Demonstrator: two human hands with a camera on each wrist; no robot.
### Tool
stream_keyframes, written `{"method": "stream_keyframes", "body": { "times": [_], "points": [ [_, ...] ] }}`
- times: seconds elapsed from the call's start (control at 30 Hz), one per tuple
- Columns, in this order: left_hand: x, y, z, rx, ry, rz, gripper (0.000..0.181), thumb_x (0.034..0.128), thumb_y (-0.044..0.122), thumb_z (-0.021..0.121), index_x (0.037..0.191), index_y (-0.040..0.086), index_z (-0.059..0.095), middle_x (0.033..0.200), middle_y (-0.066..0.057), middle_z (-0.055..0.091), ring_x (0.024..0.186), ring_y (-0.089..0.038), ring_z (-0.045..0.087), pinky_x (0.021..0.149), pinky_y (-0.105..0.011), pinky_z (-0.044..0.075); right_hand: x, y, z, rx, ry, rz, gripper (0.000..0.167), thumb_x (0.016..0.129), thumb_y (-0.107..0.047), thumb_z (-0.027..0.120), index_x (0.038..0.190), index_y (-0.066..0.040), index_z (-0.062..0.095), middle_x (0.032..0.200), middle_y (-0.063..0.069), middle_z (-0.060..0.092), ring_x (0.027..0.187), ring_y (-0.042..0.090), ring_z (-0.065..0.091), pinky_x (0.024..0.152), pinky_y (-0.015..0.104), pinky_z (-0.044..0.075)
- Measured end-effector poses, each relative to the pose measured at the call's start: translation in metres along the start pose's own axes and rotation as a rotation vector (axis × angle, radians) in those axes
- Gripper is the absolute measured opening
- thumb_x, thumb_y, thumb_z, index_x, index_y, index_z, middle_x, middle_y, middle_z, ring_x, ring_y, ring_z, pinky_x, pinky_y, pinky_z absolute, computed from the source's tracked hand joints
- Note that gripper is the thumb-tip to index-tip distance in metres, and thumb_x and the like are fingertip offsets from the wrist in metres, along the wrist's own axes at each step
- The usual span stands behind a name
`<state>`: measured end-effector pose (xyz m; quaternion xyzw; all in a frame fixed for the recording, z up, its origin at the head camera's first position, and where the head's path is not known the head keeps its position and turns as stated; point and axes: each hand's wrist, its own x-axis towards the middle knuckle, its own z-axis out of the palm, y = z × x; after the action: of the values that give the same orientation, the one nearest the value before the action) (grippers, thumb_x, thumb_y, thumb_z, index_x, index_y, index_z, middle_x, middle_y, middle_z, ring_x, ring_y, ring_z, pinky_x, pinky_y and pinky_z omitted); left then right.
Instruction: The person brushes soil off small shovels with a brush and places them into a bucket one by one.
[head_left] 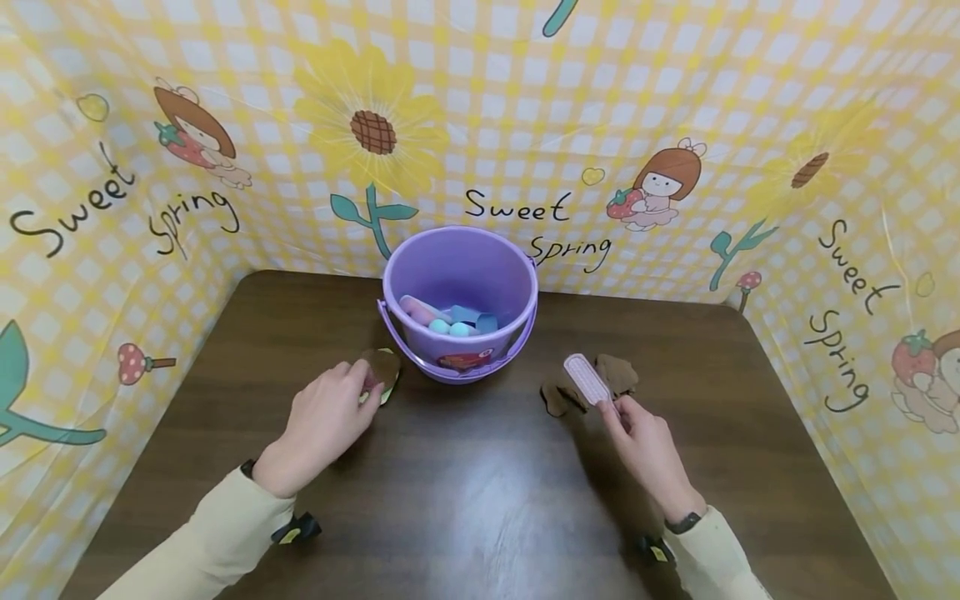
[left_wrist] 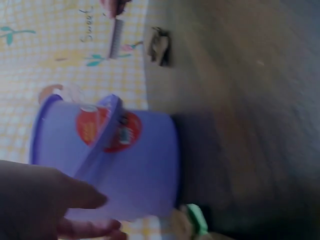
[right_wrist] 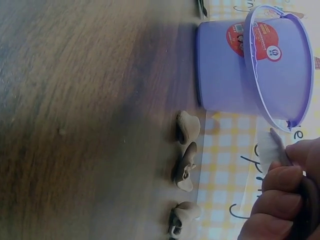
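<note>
In the head view my right hand (head_left: 651,446) grips the handle of a small pale pink brush (head_left: 587,379) above the table. Its whitish bristles (right_wrist: 270,150) show in the right wrist view. Below and beyond it lie brown, soft-looking lumps (head_left: 617,374), whose kind I cannot tell. My left hand (head_left: 326,417) hovers by a flat brown piece with a green edge (head_left: 386,367), left of a purple bucket (head_left: 461,367). The left wrist view shows a gap between the fingers (left_wrist: 85,197) and that brown-and-green piece (left_wrist: 192,220).
The bucket stands at the back middle, its handle (head_left: 525,350) hanging down in front. Light blue balls (head_left: 448,328) and pink and blue items lie inside it. A yellow checked cloth (head_left: 480,125) walls off the back and sides of the dark wooden table (head_left: 450,500).
</note>
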<state>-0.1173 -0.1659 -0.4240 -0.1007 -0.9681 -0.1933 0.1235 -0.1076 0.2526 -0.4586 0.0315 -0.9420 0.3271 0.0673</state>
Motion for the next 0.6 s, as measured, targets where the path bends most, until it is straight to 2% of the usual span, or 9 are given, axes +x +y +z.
{"method": "stream_keyframes", "body": {
  "times": [0.17,0.4,0.6],
  "points": [
    [-0.01,-0.021,0.011,0.076,-0.097,-0.07,0.035,0.0891,0.022,0.078,0.084,-0.001,0.053,0.073,-0.016,0.054,0.069,-0.041,0.057,0.051,-0.052,0.046,-0.001,0.001,0.001,-0.004,0.0,-0.015,0.024,0.104,-0.026,0.066,0.089,-0.008,0.061,0.066,-0.003,0.044,0.056,0.014,0.042,0.051,0.027,0.033],
    [-0.019,-0.041,0.025,0.065,-0.247,-0.142,0.043,0.0934,0.032,0.076,0.085,-0.001,0.05,0.069,-0.013,0.051,0.064,-0.038,0.059,0.048,-0.052,0.046,-0.001,0.0,0.001,-0.002,-0.017,0.003,0.024,0.105,-0.027,0.065,0.09,-0.008,0.062,0.067,-0.002,0.046,0.057,0.013,0.043,0.051,0.026,0.033],
    [-0.021,-0.046,0.028,0.033,-0.273,-0.142,0.031,0.097,0.024,0.065,0.083,0.002,0.049,0.063,-0.008,0.047,0.058,-0.032,0.056,0.047,-0.048,0.042,-0.001,-0.002,0.002,-0.004,-0.032,-0.004,0.026,0.106,-0.029,0.063,0.091,-0.008,0.063,0.067,-0.002,0.046,0.057,0.012,0.043,0.052,0.026,0.033]
  ]
}}
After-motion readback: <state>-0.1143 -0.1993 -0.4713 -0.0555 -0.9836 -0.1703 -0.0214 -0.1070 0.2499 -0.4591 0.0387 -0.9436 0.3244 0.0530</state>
